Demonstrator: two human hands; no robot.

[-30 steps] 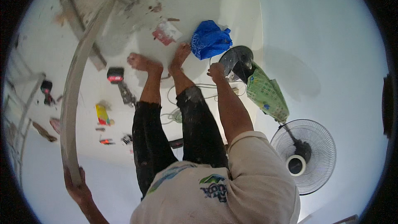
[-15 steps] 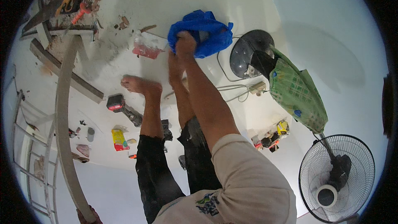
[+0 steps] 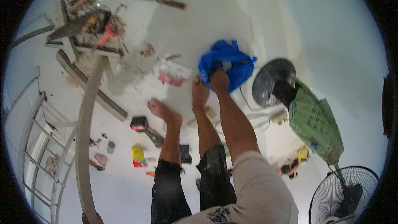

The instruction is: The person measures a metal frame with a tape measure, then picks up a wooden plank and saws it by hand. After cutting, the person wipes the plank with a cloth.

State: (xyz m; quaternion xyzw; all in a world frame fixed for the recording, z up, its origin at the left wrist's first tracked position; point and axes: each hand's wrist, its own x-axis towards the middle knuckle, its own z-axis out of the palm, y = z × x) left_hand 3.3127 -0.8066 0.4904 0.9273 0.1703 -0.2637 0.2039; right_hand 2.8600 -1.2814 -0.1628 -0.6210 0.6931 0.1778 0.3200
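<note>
A long wooden plank [image 3: 85, 141] runs up the left side, its bend partly from the lens. My left hand [image 3: 92, 218], at the lower edge, is closed around its near end. My right arm stretches down to a crumpled blue plastic bag [image 3: 242, 66] on the floor by my right foot. My right hand [image 3: 219, 79] reaches into the bag's mouth, its fingers hidden by the plastic. Something pale shows inside the bag, too blurred to name. A white and red packet [image 3: 172, 74] lies just left of the bag.
At upper left are a handsaw [image 3: 76, 27], wood offcuts and shavings. A chisel-like tool [image 3: 171, 3] lies farther off. A cordless drill [image 3: 146, 130] sits left of my feet. A standing fan [image 3: 344, 195], its round base [image 3: 269, 81] and a metal ladder [image 3: 49, 174] flank me.
The view has shifted, so everything sits lower and farther right. My right hand has gone deeper into the blue bag. My left hand still holds the plank.
</note>
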